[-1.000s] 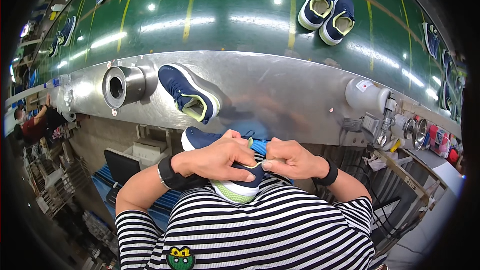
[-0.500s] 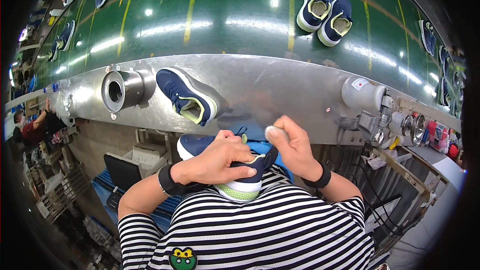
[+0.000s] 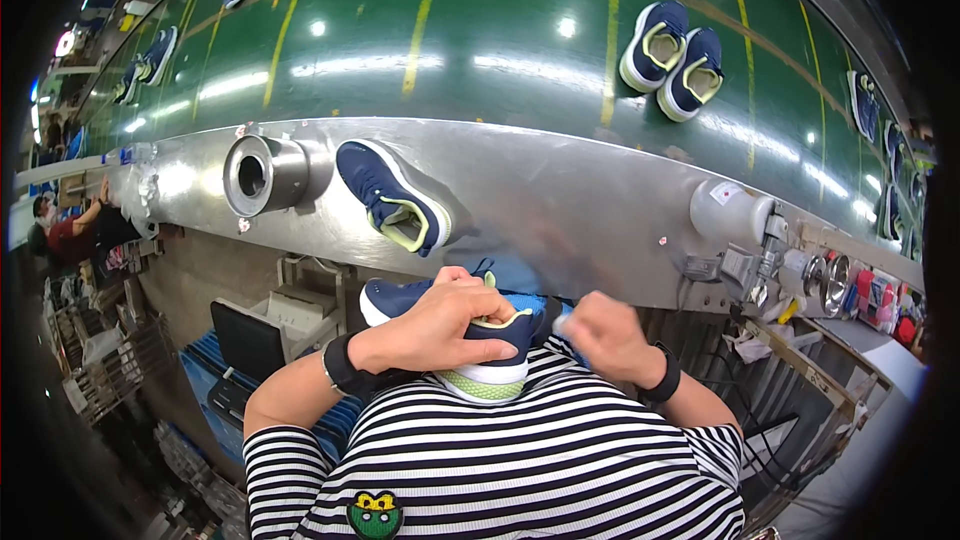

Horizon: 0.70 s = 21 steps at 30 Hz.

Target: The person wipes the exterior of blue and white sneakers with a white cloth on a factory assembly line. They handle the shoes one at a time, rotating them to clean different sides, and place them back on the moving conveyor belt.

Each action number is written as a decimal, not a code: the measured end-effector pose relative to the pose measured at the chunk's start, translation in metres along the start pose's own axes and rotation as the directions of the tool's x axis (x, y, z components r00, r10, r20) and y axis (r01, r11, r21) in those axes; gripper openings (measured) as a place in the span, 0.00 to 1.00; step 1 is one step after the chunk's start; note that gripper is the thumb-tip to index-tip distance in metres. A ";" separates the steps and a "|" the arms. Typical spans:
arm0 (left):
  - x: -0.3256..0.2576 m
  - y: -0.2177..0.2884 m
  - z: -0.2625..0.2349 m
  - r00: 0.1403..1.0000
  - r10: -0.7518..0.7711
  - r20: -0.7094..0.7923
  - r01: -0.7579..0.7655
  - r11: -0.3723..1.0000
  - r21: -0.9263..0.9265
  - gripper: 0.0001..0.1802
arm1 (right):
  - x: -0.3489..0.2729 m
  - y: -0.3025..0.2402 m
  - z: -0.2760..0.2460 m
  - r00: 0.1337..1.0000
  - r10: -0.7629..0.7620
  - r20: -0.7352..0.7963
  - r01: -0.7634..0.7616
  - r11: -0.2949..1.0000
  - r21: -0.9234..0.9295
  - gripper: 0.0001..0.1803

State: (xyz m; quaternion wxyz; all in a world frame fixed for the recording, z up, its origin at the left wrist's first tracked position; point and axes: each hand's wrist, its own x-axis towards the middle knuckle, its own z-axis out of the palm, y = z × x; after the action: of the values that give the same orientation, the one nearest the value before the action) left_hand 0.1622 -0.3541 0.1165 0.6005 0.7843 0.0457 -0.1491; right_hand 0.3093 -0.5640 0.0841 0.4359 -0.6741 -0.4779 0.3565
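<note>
My left hand [image 3: 445, 325] grips a navy sneaker [image 3: 490, 376] with a white sole and a lime-patterned heel. It lies close against my striped shirt, toe to the left, fingers over the collar and thumb on the side. Right of its heel is my right hand [image 3: 612, 335], curled and smeared by motion. A small pale thing [image 3: 562, 323] shows at its fingertips, too blurred to name. Beyond my hands, a matching sneaker [image 3: 392, 190] rests on the metal ledge [image 3: 560, 202], its opening toward me.
Past the ledge runs a green conveyor belt [image 3: 340, 40] with yellow lines, carrying pairs of sneakers [image 3: 690, 80]. A hollow metal cylinder [image 3: 262, 176] stands on the ledge at left; a white canister [image 3: 728, 208] is at right. Below left are a black flat panel [image 3: 245, 338] and a blue slatted surface [image 3: 205, 380].
My right hand has moved slightly right and down, away from the sneaker's collar. My left hand keeps its grip. The whole view has shifted a little, so the belt and ledge appear lower.
</note>
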 end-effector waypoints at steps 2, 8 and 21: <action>0.001 -0.001 -0.002 1.000 -0.006 0.008 0.006 1.000 0.011 0.17 | 0.014 -0.013 -0.010 0.976 0.192 -0.100 -0.166 0.961 0.221 0.05; -0.001 0.005 -0.002 0.999 0.041 -0.009 -0.041 0.999 0.034 0.23 | 0.037 -0.028 -0.012 0.933 -0.088 0.350 0.100 0.995 -0.017 0.06; 0.037 0.029 -0.034 0.803 0.592 0.067 -0.429 0.495 0.755 0.06 | 0.040 0.023 -0.012 0.811 0.377 -0.448 -0.005 0.769 0.639 0.09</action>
State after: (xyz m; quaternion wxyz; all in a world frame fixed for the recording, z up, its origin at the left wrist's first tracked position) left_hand 0.2103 -0.3330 0.1407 0.2379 0.9453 -0.1937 0.1112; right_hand 0.3396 -0.5323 0.0643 0.7076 -0.6167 -0.1151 0.3254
